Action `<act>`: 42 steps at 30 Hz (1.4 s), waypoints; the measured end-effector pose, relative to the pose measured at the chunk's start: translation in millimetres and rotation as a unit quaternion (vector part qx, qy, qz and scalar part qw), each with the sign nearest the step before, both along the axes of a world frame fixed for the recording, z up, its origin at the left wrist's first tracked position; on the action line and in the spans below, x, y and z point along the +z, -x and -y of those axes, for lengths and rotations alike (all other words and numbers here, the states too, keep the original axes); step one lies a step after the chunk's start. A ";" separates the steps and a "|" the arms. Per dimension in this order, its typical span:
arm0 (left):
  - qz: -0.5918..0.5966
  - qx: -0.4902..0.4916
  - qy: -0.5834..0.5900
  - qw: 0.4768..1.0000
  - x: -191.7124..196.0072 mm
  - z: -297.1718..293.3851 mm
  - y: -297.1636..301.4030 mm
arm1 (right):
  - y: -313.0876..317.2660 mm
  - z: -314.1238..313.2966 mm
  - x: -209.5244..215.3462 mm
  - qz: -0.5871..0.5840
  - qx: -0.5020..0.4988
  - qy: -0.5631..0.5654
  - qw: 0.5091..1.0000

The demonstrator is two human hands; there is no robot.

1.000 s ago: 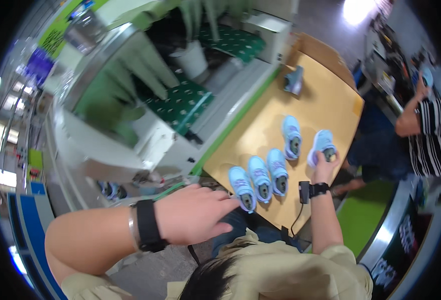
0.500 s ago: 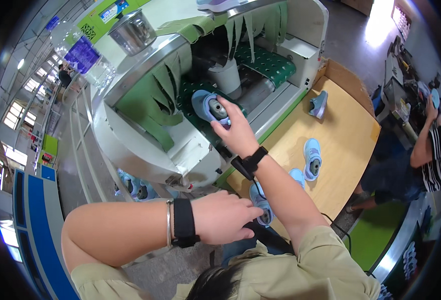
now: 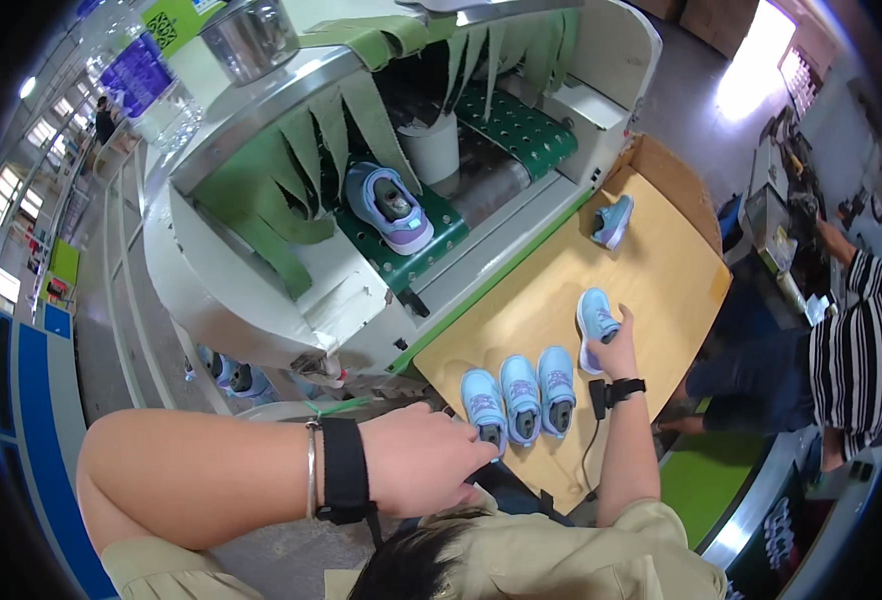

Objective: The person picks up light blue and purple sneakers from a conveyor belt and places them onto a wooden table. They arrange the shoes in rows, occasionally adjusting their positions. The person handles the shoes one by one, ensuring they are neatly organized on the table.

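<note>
On the table [image 3: 651, 250], my right hand [image 3: 617, 352] is closed round the heel of a light blue shoe [image 3: 593, 312]. Its thumb is along the shoe's near side. My left hand [image 3: 426, 458] hovers at the table's near edge, fingers stretched and slightly bent. Its fingertips overlap the heel of the leftmost shoe [image 3: 480, 398]; contact is unclear. Beside that one, a middle shoe [image 3: 519, 385] and a right shoe [image 3: 555, 375] complete a row. Another blue and lilac shoe [image 3: 389, 205] with a dark insert sits on the green perforated conveyor belt [image 3: 431, 250], under hanging strips.
One more shoe [image 3: 613, 222] lies at the table's far end by a cardboard edge [image 3: 676, 180]. A metal cup [image 3: 249, 40] and a water bottle [image 3: 139, 80] stand on the machine. A white bucket [image 3: 431, 150] is inside. At right, a person in a striped shirt [image 3: 851, 335] works.
My right hand has let go of the shoe on the belt and moved right and nearer, onto a shoe on the table. The left hand stays by the leftmost shoe.
</note>
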State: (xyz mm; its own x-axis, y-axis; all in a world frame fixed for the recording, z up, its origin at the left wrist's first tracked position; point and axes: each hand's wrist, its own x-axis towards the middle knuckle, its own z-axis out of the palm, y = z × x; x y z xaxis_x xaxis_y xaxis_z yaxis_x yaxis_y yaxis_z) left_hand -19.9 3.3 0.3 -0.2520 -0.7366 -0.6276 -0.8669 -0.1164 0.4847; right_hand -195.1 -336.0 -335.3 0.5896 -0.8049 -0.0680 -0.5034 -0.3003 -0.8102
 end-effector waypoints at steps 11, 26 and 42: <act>-0.013 0.011 0.014 1.000 -1.3 -2.9 -0.8 | -224.6 21.6 227.8 0.341 0.054 0.252 0.904; -0.041 0.051 0.030 0.997 -4.3 -5.8 -3.2 | -211.2 41.9 24.4 0.189 0.057 0.268 0.943; -0.044 0.082 0.124 0.988 -19.6 -12.4 -2.8 | -167.1 165.7 -35.4 -0.190 0.096 0.367 0.906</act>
